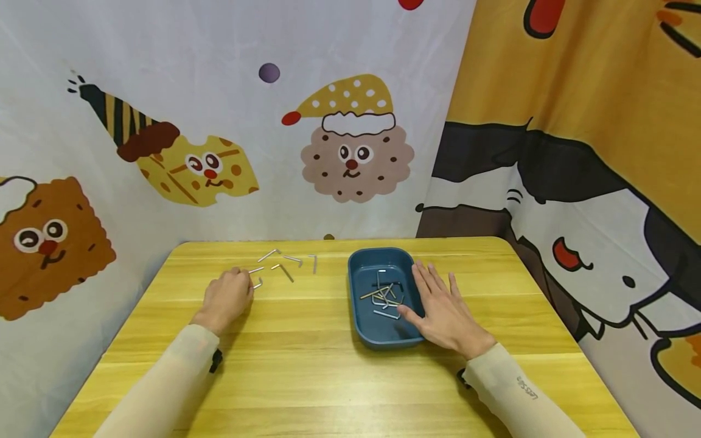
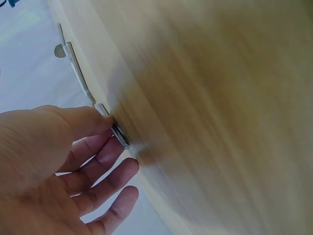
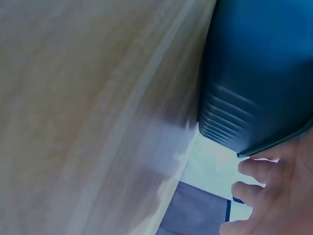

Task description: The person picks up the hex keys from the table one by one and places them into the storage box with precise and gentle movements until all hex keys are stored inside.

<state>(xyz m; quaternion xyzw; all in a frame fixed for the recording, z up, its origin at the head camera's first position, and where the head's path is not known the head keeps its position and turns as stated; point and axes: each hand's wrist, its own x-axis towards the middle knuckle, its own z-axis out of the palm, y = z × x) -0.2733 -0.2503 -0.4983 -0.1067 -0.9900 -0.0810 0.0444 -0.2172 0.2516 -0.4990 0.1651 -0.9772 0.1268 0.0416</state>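
1. Nearest me are two pale sleeves (image 1: 159,389); the right one carries small slanted writing (image 1: 527,388) whose first word looks like "Let's", though I can't make out the rest for sure.
2. The right hand (image 1: 446,313) lies against the right side of a blue tray (image 1: 389,345), its fingers straight and spread, thumb over the rim; it grips nothing. I see no brand or label on the tray's visible sides.
3. In the tray sits a crossed pile of L-shaped metal keys (image 1: 386,298), silver, brass-toned and dark; they overlap too much for a sure count. That part looks done to me.
4. Left of the tray, well apart from it, the left hand (image 1: 224,298) pinches a key (image 2: 121,137) between thumb and forefinger at the tabletop, the other fingers loosely bent. Two keys show by its fingertips from above; I can't tell which is pinched.
5. Just beyond, four loose keys (image 1: 287,277) lie on the wooden table (image 1: 285,377). I'd judge the work over half along, with these and the pair by the fingers left outside the tray. No marking is legible on any key.
6. Farthest off hang cartoon-printed cloths (image 1: 219,36), with no lettering I can find.
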